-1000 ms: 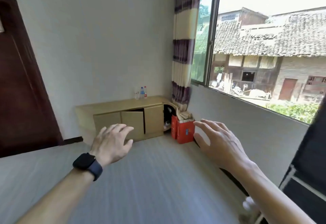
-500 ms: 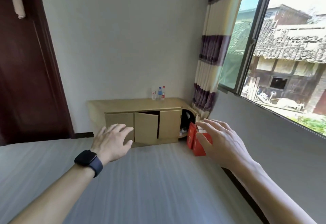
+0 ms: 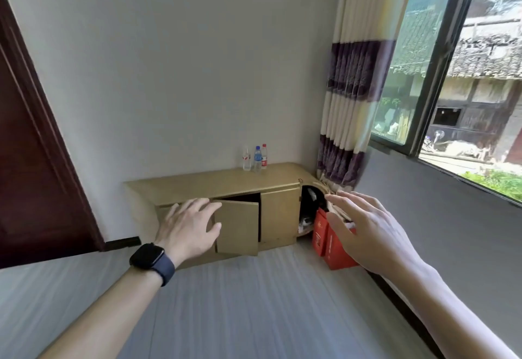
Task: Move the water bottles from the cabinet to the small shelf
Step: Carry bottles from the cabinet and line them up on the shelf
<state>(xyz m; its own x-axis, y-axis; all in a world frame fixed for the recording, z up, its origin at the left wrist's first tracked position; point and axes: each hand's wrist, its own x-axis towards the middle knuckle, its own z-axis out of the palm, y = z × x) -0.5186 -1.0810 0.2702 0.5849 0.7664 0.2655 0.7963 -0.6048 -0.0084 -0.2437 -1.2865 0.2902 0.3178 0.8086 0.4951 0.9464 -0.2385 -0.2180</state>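
Three clear water bottles [image 3: 257,158], with red, blue and red labels, stand upright close together just above frame centre on the low tan cabinet [image 3: 209,185], whose middle door [image 3: 237,227] hangs ajar.

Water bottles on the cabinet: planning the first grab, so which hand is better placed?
Left, probably: the left hand, open and empty, appears nearer the water bottles; the right hand is off by the red boxes.

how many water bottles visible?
3, clustered upright on the cabinet top: red-label bottle left, blue-label bottle middle, red-cap bottle right. Others may hide inside the cabinet.
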